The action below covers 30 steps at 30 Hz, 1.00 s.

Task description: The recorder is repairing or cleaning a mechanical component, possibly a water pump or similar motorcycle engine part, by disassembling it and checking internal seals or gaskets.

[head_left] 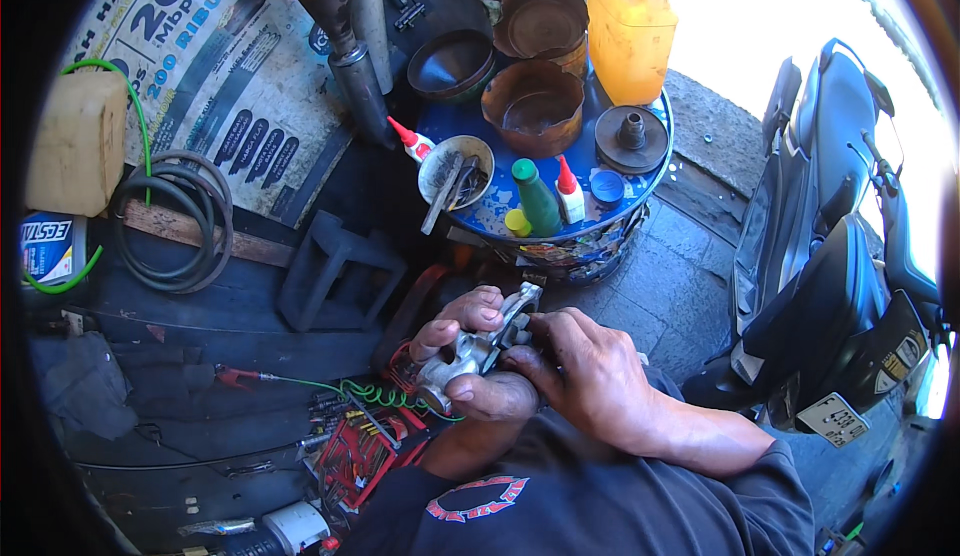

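Note:
In front of my chest, my left hand (500, 397) is closed around a silver cast-metal part (467, 356), with fingers on its far side and the thumb on its near side. The part has a rounded end at lower left and a narrow arm pointing up to the right. Against its right side, my right hand (603, 384) has its fingers curled and pressed together. Whatever small piece those fingertips pinch is hidden behind them.
Ahead stands a blue drum (470, 218) bearing a bowl of tools (455, 172), rusty pans (533, 108), a green bottle (536, 198) and a yellow jerrycan (630, 31). A red tool tray (365, 451) lies lower left; a dark motorcycle (835, 266) is at right.

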Each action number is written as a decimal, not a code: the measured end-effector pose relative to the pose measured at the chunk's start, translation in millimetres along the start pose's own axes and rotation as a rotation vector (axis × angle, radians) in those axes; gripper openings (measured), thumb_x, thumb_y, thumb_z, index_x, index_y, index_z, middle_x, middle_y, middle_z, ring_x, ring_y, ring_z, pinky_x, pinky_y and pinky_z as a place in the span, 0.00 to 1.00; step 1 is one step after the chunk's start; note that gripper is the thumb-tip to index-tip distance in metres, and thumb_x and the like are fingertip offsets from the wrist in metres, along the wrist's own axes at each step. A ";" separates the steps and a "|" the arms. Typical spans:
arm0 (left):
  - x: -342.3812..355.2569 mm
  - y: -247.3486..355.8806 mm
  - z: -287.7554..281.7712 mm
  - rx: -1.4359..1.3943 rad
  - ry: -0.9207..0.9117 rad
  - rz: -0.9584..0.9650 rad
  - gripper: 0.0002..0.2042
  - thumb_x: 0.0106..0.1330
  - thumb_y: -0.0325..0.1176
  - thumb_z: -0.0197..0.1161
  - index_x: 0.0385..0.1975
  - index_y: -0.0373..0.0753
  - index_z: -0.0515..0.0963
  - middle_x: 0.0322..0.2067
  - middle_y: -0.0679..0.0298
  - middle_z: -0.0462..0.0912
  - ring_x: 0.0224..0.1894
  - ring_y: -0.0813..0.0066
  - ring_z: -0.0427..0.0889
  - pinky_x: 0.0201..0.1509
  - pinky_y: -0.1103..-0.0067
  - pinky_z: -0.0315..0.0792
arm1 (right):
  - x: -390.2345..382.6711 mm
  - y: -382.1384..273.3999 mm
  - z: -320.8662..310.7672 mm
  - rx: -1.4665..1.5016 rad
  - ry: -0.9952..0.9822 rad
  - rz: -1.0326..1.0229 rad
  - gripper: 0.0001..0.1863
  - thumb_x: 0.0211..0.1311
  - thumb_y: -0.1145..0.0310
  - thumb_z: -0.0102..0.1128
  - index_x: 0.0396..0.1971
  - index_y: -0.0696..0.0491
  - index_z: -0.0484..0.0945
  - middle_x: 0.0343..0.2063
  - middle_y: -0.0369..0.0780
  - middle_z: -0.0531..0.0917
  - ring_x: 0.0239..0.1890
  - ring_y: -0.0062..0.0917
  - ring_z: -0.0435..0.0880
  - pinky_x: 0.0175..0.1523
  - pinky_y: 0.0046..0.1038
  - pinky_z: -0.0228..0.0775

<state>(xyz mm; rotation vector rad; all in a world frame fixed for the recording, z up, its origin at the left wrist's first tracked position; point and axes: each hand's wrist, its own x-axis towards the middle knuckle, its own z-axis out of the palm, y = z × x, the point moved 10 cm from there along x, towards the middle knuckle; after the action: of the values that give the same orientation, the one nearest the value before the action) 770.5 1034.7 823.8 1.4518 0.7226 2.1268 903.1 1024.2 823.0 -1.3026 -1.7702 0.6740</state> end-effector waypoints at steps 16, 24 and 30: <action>1.6 15.6 14.2 0.045 -0.035 0.185 0.28 0.74 0.62 0.40 0.50 0.40 0.67 0.31 0.61 0.79 0.40 0.67 0.79 0.54 0.67 0.72 | 5.4 19.8 -4.2 0.410 -0.044 0.199 0.14 0.61 0.63 0.67 0.33 0.60 0.77 0.27 0.52 0.80 0.33 0.47 0.84 0.35 0.39 0.76; 8.0 -37.2 11.8 -0.272 0.132 -0.345 0.29 0.75 0.63 0.36 0.52 0.41 0.67 0.28 0.64 0.79 0.43 0.64 0.79 0.64 0.62 0.66 | 6.8 26.1 -28.0 0.354 0.050 0.156 0.22 0.53 0.66 0.75 0.46 0.58 0.77 0.34 0.48 0.81 0.33 0.42 0.83 0.39 0.35 0.77; 11.0 -37.5 24.5 -0.346 0.078 -0.381 0.28 0.75 0.62 0.36 0.51 0.40 0.68 0.24 0.67 0.77 0.47 0.64 0.77 0.69 0.59 0.60 | 14.4 25.0 -29.4 0.273 0.111 0.009 0.30 0.48 0.64 0.78 0.49 0.58 0.75 0.42 0.47 0.80 0.41 0.40 0.82 0.47 0.34 0.77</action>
<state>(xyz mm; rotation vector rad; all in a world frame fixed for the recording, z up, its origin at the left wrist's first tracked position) 792.8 1073.9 814.5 0.9678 0.5684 1.9027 938.9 1044.5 822.7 -1.1392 -1.5244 0.8023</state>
